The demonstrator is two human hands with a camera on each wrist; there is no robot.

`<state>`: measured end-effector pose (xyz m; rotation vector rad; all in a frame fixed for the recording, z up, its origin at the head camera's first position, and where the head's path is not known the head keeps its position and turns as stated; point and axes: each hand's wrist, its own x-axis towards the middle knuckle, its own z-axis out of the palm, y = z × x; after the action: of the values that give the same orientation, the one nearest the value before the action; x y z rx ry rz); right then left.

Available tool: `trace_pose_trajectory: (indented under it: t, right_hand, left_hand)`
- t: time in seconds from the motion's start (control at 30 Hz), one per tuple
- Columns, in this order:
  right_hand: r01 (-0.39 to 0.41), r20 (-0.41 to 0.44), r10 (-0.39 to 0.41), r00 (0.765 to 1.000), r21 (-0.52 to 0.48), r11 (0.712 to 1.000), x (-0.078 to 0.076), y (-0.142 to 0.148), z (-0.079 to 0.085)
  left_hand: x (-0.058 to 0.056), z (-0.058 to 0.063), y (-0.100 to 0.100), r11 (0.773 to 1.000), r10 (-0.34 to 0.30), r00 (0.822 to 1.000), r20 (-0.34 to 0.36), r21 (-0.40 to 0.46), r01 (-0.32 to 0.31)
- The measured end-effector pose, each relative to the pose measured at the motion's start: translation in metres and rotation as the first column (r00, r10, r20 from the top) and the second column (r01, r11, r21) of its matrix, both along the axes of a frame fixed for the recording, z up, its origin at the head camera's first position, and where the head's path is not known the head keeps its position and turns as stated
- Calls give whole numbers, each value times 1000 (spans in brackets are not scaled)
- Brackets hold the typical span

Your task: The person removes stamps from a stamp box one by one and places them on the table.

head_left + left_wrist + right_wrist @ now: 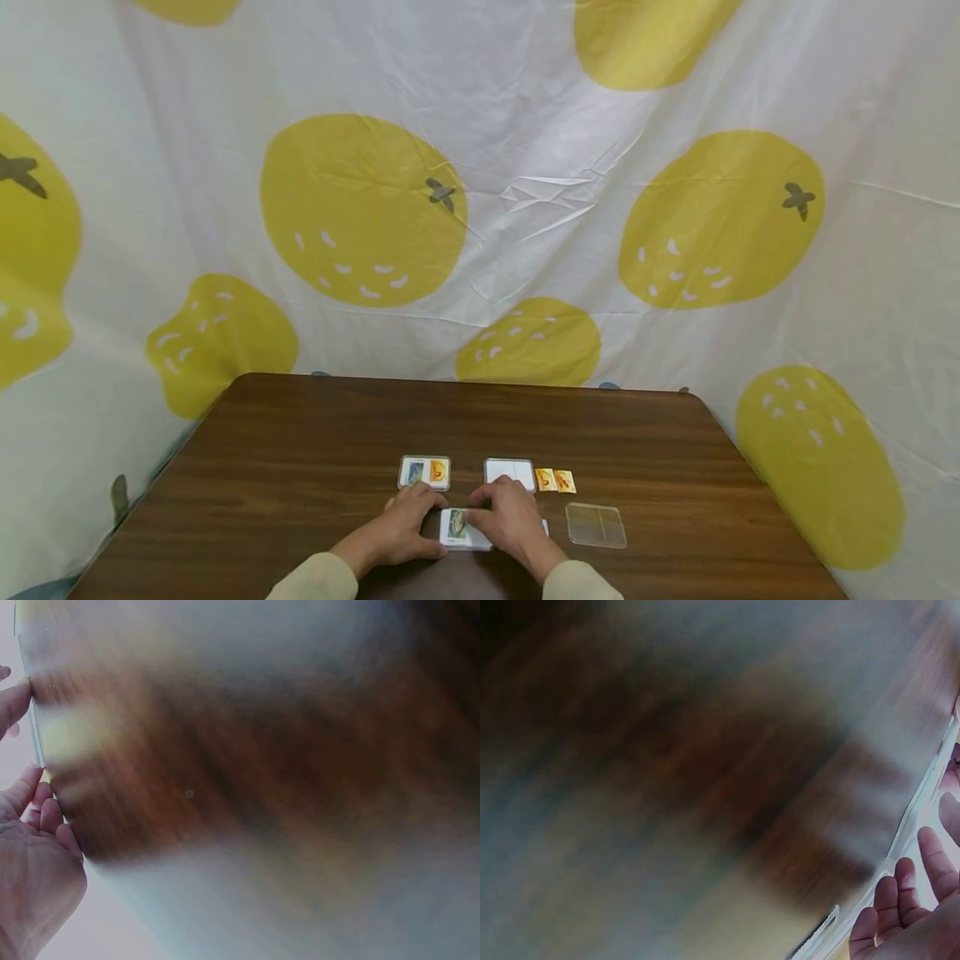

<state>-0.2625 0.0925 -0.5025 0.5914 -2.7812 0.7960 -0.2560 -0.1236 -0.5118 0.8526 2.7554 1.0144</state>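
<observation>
Between the two hands lies a small white flat case (468, 542) with a green stamp-like picture (457, 523) on its left half. The left hand (401, 523) grips the case's left side, its thumb at the near corner and a fingertip by the far corner. In the left wrist view, curled fingers (49, 814) meet the case's thin edge (36, 739). The right hand (513, 521) rests over the right half, hiding it, with the thumb touching the surface beside the picture. Its fingers (907, 889) look loosely extended in the right wrist view.
Behind the left hand lies a case with two pictures (424, 472). A white divided case (510, 472) sits behind the right hand, beside two small orange pictures (545, 480). To the right is a clear divided lid (595, 525). All are on a brown wooden table (300, 467) before a fruit-print curtain (525, 250).
</observation>
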Motion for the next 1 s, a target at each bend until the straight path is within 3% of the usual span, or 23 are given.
trace_pose_trajectory:
  t: [0.47,1.0]
  right_hand:
    - [1,-7,-1,1000,53,999,0,-2,0]
    - [13,32,-15,999,77,997,-1,-3,2]
  left_hand:
    - [-1,-1,0,1000,10,1000,-29,-11,-10]
    - [0,2,0,1000,5,1000,10,-16,-4]
